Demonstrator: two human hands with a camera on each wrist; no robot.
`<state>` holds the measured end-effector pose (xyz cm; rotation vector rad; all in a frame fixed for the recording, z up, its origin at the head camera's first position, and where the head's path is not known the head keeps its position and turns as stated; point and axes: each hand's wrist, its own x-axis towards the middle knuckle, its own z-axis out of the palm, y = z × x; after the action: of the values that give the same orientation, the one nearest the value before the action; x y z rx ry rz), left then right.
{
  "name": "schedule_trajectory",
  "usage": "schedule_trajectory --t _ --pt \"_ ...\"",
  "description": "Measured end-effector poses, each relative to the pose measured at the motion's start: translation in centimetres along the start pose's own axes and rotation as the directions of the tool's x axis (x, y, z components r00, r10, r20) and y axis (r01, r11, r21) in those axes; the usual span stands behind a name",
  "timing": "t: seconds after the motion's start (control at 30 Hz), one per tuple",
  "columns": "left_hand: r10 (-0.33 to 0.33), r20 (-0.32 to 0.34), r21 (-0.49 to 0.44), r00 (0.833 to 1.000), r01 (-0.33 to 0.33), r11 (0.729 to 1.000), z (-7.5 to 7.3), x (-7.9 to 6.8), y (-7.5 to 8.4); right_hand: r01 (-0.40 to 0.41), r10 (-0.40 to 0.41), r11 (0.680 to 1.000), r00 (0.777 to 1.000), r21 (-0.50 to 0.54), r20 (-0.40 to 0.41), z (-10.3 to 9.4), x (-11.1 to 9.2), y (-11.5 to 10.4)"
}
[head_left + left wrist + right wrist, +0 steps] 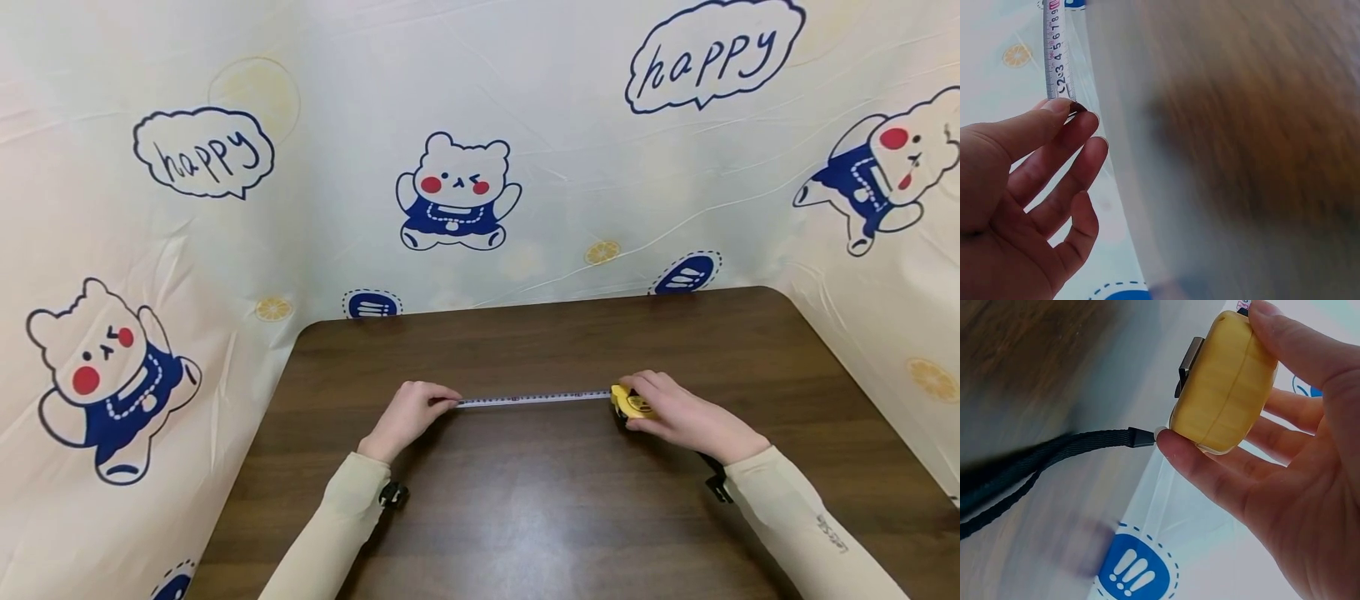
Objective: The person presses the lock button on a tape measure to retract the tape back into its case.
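Note:
A yellow tape measure is held by my right hand, thumb and fingers around its case. In the right wrist view the case shows a metal clip on its side, and a black wrist strap hangs from it. The white blade stretches straight leftward from the case. My left hand pinches the blade's end between thumb and forefinger. In the left wrist view, low numbers show on the blade just past the fingertips, and the other fingers are loosely bent.
A dark brown wooden table lies under both hands. Behind it and at both sides hangs a pale cloth printed with cartoon bears and "happy" bubbles; it meets the table's back edge. A dark wrist mount sits at the left cuff.

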<state>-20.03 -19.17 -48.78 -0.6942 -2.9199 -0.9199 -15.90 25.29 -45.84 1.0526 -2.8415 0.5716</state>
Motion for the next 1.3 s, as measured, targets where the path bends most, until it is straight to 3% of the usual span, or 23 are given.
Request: schedule_trajectory --t 0.43,0.83,1.3 --pt "0.050 -0.006 -0.009 0.999 -0.050 0.999 0.5 0.6 0.5 -0.030 0.029 0.999 0.999 0.018 0.039 0.1 0.6 -0.6" --pt "0.016 0.020 -0.028 1.000 -0.016 0.999 0.7 1.2 1.4 -0.016 0.016 1.000 0.999 0.001 0.041 0.4 1.2 -0.8" --pt "0.042 0.006 -0.026 0.999 -0.042 0.999 1.4 1.6 2.3 -0.017 0.017 1.000 0.999 0.009 0.042 0.9 1.5 -1.3"
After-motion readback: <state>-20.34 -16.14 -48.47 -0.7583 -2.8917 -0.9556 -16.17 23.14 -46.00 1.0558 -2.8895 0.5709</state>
